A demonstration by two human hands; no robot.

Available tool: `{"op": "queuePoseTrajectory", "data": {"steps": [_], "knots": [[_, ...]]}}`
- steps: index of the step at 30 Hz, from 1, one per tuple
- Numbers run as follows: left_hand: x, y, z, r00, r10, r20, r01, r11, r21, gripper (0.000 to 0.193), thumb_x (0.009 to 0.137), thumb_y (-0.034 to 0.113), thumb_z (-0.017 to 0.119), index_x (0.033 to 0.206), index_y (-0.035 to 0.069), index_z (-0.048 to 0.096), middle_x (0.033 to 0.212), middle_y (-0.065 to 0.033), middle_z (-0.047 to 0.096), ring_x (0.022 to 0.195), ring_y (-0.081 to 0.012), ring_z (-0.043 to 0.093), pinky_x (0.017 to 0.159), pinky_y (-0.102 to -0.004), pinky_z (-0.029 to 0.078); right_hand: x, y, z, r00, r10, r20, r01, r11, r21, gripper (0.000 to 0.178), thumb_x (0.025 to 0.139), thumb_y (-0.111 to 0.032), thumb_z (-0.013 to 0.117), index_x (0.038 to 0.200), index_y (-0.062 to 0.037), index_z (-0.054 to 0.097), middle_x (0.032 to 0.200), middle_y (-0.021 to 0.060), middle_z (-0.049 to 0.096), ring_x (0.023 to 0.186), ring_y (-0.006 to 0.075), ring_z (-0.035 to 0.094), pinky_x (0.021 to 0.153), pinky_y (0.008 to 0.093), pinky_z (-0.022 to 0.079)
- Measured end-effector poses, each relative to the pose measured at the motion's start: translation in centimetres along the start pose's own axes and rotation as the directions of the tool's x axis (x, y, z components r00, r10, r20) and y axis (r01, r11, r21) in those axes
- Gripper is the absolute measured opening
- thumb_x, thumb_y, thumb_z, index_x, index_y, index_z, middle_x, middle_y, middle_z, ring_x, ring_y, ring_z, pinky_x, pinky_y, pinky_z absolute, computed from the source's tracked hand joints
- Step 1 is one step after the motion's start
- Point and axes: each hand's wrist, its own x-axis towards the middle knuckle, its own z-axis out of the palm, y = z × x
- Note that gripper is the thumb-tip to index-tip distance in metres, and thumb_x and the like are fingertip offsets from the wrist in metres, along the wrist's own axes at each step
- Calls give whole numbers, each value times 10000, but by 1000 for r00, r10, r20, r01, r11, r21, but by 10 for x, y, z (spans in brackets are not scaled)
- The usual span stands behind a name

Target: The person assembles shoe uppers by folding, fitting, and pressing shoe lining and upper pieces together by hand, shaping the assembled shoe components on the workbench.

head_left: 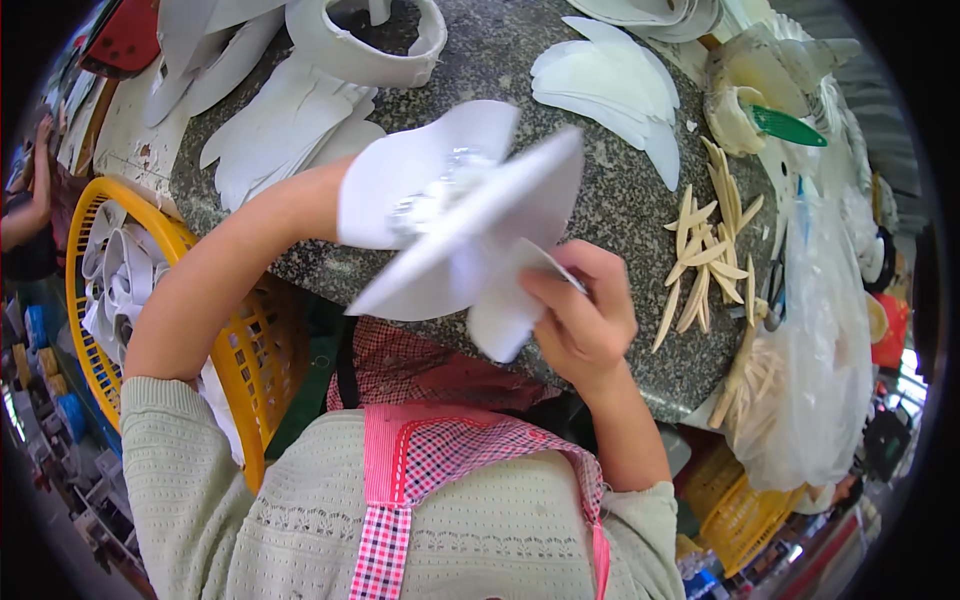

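In the head view, holding a white flared piece (470, 235) above the near edge of the speckled bench (490, 65), its lowest flap overhanging that edge. Pinching this flap between thumb and fingers of the right hand (590, 320). Reaching in with the left forearm (240, 235), hiding the left hand behind the piece and leaving its grip impossible to make out. Showing bare stone toward the upper middle, but only narrow gaps beside the white petal-shaped sheets (610, 95) and, near the right hand, the pale strips (705, 255).
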Motion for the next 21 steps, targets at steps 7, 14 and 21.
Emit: {"op": "queuePoseTrajectory", "data": {"steps": [7, 14, 21], "knots": [[-14, 1, 14, 949, -314, 5, 285, 854, -436, 276, 692, 121, 696, 948, 37, 640, 918, -59, 618, 910, -155, 583, 834, -290, 457, 11, -2, 17, 996, -6, 88, 17, 992, -124, 217, 573, 24, 651, 786, -6, 625, 865, 116, 558, 660, 232, 589, 541, 307, 480], [-32, -22, 41, 927, -345, -147, 300, 917, -265, 464, 651, 135, 732, 1092, 60, 606, 903, -61, 616, 865, -142, 576, 797, -269, 463, 8, 8, 25, 999, -30, 17, 33, 975, -220, 134, 607, -26, 624, 739, -9, 606, 824, 99, 561, 607, 216, 593, 468, 302, 477], [-41, -34, 48, 876, -473, -99, 432, 858, -278, 492, 643, 131, 721, 1114, 55, 601, 978, -64, 625, 900, -155, 585, 820, -280, 464, 2, 11, 30, 999, -33, -18, 29, 979, -200, 102, 596, -40, 624, 686, -23, 580, 823, 93, 557, 598, 207, 588, 445, 296, 466]]}}
